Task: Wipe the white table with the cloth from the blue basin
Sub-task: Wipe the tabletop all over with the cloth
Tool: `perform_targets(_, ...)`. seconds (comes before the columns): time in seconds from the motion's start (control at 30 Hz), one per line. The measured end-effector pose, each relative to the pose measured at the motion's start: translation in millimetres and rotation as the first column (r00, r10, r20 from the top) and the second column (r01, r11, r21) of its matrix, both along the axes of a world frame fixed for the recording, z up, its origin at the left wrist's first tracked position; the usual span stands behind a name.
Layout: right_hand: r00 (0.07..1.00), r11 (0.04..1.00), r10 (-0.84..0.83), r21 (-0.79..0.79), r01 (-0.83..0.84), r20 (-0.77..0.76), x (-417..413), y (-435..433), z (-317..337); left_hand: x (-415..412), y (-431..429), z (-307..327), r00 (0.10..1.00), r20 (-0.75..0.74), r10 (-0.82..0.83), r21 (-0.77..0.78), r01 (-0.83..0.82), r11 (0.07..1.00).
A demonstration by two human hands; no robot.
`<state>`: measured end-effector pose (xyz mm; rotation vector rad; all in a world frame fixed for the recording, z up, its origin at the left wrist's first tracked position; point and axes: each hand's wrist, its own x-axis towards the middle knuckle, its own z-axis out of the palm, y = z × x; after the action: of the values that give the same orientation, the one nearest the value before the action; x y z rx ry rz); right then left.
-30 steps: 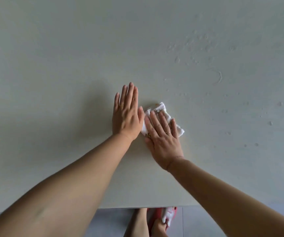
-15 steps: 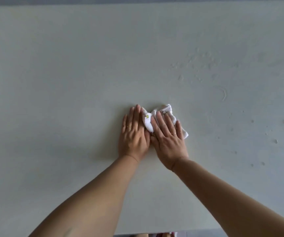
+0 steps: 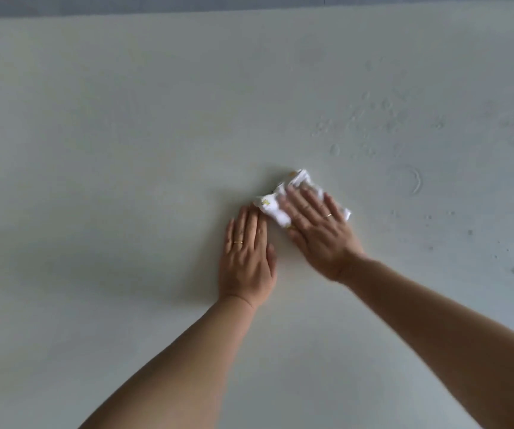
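Straight, spread fingers (image 3: pixel 309 204) of the right hand (image 3: pixel 320 239) press flat on a crumpled white cloth (image 3: pixel 275 210) at the middle of the white surface (image 3: pixel 125 150), likely to spread pressure for wiping. Just to its left, the left hand (image 3: pixel 246 261) lies open and flat, holding nothing, seemingly as a brace. Droplets (image 3: pixel 373 119) dot the far right, probably unwiped
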<state>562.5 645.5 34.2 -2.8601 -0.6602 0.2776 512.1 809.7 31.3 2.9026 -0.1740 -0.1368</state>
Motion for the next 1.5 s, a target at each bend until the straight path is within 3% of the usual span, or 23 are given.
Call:
perform_targets(0.07,0.989,0.989,-0.149,-0.008,0.149,-0.009,26.5,-29.3,-0.7,-0.6,0.0,-0.5,1.000,-0.016,0.009,0.010,-0.009,1.000)
perform_targets(0.17,0.845,0.845,-0.532,0.039,0.534,-0.042,46.8,-19.4,-3.0,-0.5,-1.4,0.3,0.999,-0.025,0.020,0.021,-0.019,1.000)
perform_targets(0.23,0.789,0.788,-0.610,0.053,0.614,-0.070,38.5,16.9,-3.8,0.1,-2.3,0.8,0.999,-0.027,0.025,0.018,-0.024,1.000)
perform_targets(0.3,0.900,0.899,-0.430,0.062,0.434,-0.070,20.0,45.7,-3.3,-0.9,-2.3,1.5,1.000,-0.016,0.022,0.014,-0.021,1.000)
perform_targets(0.37,0.991,0.991,-0.127,0.045,0.128,-0.040,12.6,40.9,-1.8,0.1,-2.7,2.1,1.000,-0.021,0.019,0.029,-0.018,0.999)
perform_targets(0.47,0.993,0.993,0.116,-0.003,-0.116,0.017,43.0,-4.1,1.2,0.2,-2.0,2.3,0.999,-0.040,0.020,0.042,-0.018,0.999)
perform_targets(0.53,1.000,1.000,0.005,0.000,-0.005,0.005,68.1,-31.7,3.6,1.0,-2.6,1.9,0.999,-0.042,0.025,0.043,-0.023,0.999)
perform_targets(0.6,0.974,0.974,-0.224,0.035,0.225,-0.033,87.6,-45.1,4.0,1.4,-2.7,1.7,0.999,-0.039,0.024,0.039,-0.023,0.999)
perform_targets(0.67,0.887,0.886,-0.459,0.049,0.461,-0.051,92.8,-30.0,1.5,1.5,-2.5,1.9,0.999,-0.035,0.021,0.037,-0.020,0.999)
perform_targets(0.73,0.826,0.824,-0.558,0.070,0.563,-0.079,87.0,1.5,1.7,2.2,-2.9,1.3,0.999,-0.034,0.023,0.039,-0.021,0.999)
perform_targets(0.77,0.870,0.868,-0.487,0.075,0.492,-0.073,79.9,17.2,1.5,1.9,-3.3,1.5,0.999,-0.038,0.024,0.042,-0.022,0.999)
perform_targets(0.83,0.990,0.988,-0.137,0.061,0.140,-0.044,63.2,32.0,0.3,2.1,-4.1,2.8,0.998,-0.047,0.028,0.046,-0.025,0.999)
perform_targets(0.9,0.989,0.987,0.149,0.050,-0.150,0.006,74.9,12.4,0.4,3.6,-3.8,3.8,0.998,-0.051,0.030,0.043,-0.028,0.999)
perform_targets(0.93,0.981,0.980,0.193,0.037,-0.193,0.018,87.5,-2.3,-0.7,4.2,-3.6,4.6,0.998,-0.049,0.030,0.039,-0.028,0.999)
perform_targets(0.97,0.986,0.986,0.168,0.022,-0.168,0.017,100.9,-16.7,-2.1,5.0,-3.7,5.5,0.999,-0.044,0.030,0.034,-0.029,0.999)
perform_targets(1.03,0.997,0.997,-0.072,0.034,0.072,-0.025,129.7,-44.0,-3.3,7.9,-3.4,6.7,0.999,-0.031,0.030,0.023,-0.030,0.999)
perform_targets(1.1,0.931,0.930,-0.361,0.060,0.364,-0.054,147.9,-53.0,-3.0,15.9,-4.1,8.4,1.000,-0.004,0.025,0.008,-0.025,1.000)
perform_targets(1.17,0.845,0.842,-0.532,0.069,0.535,-0.062,148.3,-31.7,-2.8,31.4,-8.2,9.1,0.999,0.026,0.024,-0.001,-0.024,1.000)
perform_targets(1.23,0.873,0.868,-0.483,0.092,0.488,-0.074,135.3,-1.0,-1.8,54.1,-15.6,10.4,0.997,0.041,0.061,-0.010,-0.061,0.998)
perform_targets(1.3,0.979,0.977,-0.193,0.079,0.198,-0.061,118.4,12.7,-2.2,81.0,-24.1,12.2,0.992,0.039,0.118,-0.008,-0.118,0.993)
perform_targets(1.4,0.993,0.993,0.117,0.033,-0.117,0.013,135.3,-18.8,-1.6,119.9,-33.6,13.0,0.987,0.065,0.148,-0.018,-0.147,0.989)
perform_targets(1.43,0.995,0.995,0.095,0.022,-0.096,0.026,146.3,-30.8,-2.7,131.8,-35.4,12.8,0.987,0.077,0.141,-0.019,-0.140,0.990)
perform_targets(1.5,0.990,0.989,-0.140,0.054,0.141,-0.015,169.2,-47.4,-2.9,152.0,-36.8,11.2,0.988,0.088,0.127,-0.010,-0.127,0.992)
